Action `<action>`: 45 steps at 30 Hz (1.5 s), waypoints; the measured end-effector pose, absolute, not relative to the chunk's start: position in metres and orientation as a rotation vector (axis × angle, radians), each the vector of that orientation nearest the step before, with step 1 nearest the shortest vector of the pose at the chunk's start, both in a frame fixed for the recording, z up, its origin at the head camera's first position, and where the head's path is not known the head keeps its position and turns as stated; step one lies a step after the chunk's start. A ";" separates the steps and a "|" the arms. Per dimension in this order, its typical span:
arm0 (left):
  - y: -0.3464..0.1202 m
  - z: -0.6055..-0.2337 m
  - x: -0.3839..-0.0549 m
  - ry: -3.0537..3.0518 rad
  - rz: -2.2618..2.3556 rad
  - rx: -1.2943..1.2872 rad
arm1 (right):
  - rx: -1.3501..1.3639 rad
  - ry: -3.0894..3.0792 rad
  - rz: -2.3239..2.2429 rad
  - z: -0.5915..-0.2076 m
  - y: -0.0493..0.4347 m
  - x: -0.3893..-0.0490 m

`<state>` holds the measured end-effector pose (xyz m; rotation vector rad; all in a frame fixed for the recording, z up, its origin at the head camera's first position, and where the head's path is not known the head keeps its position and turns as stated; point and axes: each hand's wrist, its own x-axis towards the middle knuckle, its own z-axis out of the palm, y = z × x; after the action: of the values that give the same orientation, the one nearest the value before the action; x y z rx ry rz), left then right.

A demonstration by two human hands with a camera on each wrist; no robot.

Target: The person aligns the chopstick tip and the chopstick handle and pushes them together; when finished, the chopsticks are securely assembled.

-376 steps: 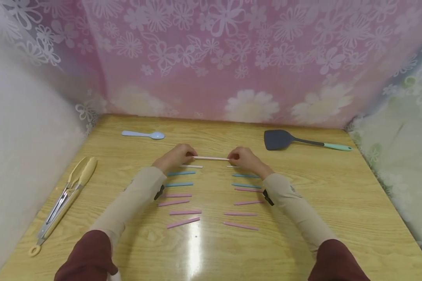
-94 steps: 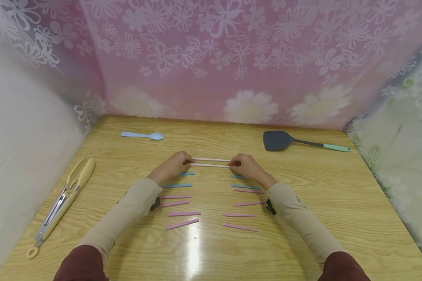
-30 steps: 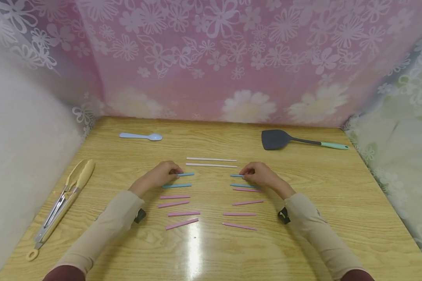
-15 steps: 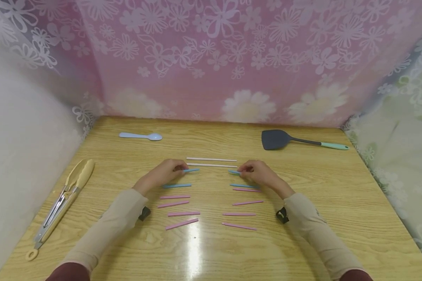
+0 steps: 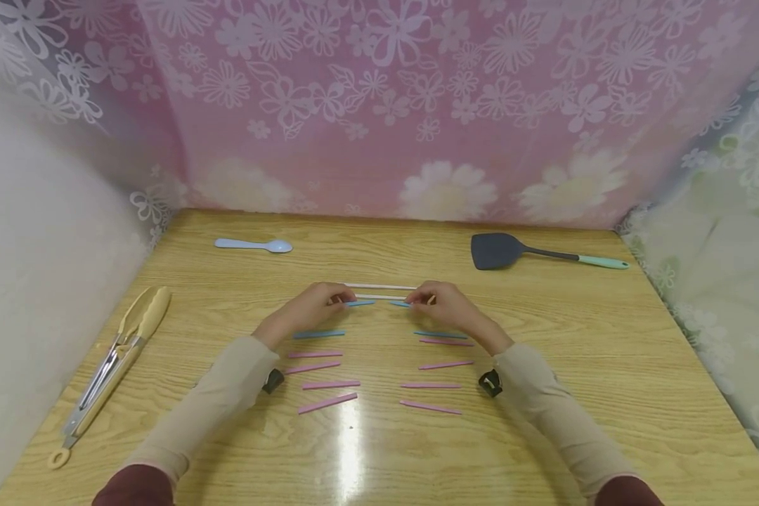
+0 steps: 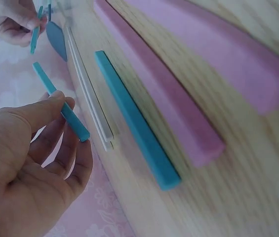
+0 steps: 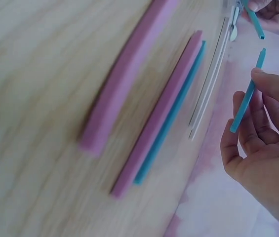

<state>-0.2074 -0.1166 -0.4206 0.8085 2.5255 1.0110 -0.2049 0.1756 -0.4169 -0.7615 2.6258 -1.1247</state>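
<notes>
In the head view my left hand (image 5: 313, 308) pinches a blue chopstick half (image 6: 62, 101) between thumb and fingers. My right hand (image 5: 445, 308) pinches a second blue chopstick half (image 7: 248, 96), which has a narrower tip. Their inner ends point at each other, with a small gap between. Just beyond lie two long white chopsticks (image 5: 382, 286), side by side. Nearer me, a blue half (image 5: 319, 335) rests on the left and another blue half (image 5: 439, 335) on the right. Several pink halves lie below them, in a left column (image 5: 331, 384) and a right column (image 5: 431, 386).
Yellow-handled tongs (image 5: 117, 372) lie at the table's left side. A light blue spoon (image 5: 253, 244) is at the back left, and a dark spatula (image 5: 498, 251) with a green handle at the back right. A floral curtain (image 5: 379, 140) hangs behind the wooden table (image 5: 379, 464).
Earlier, both hands held the white chopsticks, and these now lie on the table as two long ones. Since then each hand has picked up a blue half and moved inward with it.
</notes>
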 end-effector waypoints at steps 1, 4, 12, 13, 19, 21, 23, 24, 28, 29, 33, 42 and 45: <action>-0.116 -0.420 -0.208 2.521 1.014 0.803 | -0.794 2.623 -1.145 -0.416 0.174 -0.204; -0.114 -0.420 -0.208 2.513 1.021 0.806 | -0.829 2.606 -1.178 -0.413 0.171 -0.204; -0.110 -0.416 -0.208 2.503 1.022 0.823 | -0.757 2.623 -1.118 -0.411 0.162 -0.205; -0.109 -0.416 -0.207 2.500 1.025 0.822 | -0.757 2.626 -1.115 -0.411 0.162 -0.205; -0.108 -0.414 -0.207 2.498 1.028 0.827 | -0.756 2.625 -1.125 -0.410 0.161 -0.204; -0.108 -0.415 -0.208 2.498 1.028 0.829 | -0.742 2.620 -1.129 -0.410 0.161 -0.204; -0.108 -0.416 -0.208 2.497 1.028 0.829 | -0.732 2.612 -1.131 -0.410 0.161 -0.204; -0.108 -0.416 -0.208 2.494 1.029 0.828 | -0.724 2.606 -1.134 -0.410 0.161 -0.204; -0.108 -0.417 -0.209 2.495 1.017 0.837 | -0.701 2.583 -1.150 -0.410 0.162 -0.203; -0.108 -0.417 -0.209 2.497 1.012 0.841 | -0.706 2.579 -1.153 -0.410 0.162 -0.203; -0.108 -0.416 -0.208 2.503 1.001 0.850 | -0.709 2.577 -1.167 -0.411 0.161 -0.201; -0.108 -0.418 -0.206 2.508 1.024 0.899 | -0.726 2.626 -1.218 -0.413 0.160 -0.199; -0.109 -0.418 -0.205 2.523 1.037 0.914 | -0.742 2.643 -1.237 -0.414 0.160 -0.199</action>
<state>-0.2047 -0.1088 -0.4175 0.9141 2.5227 1.0370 -0.1993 0.1596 -0.4135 -0.7417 2.6427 -1.2369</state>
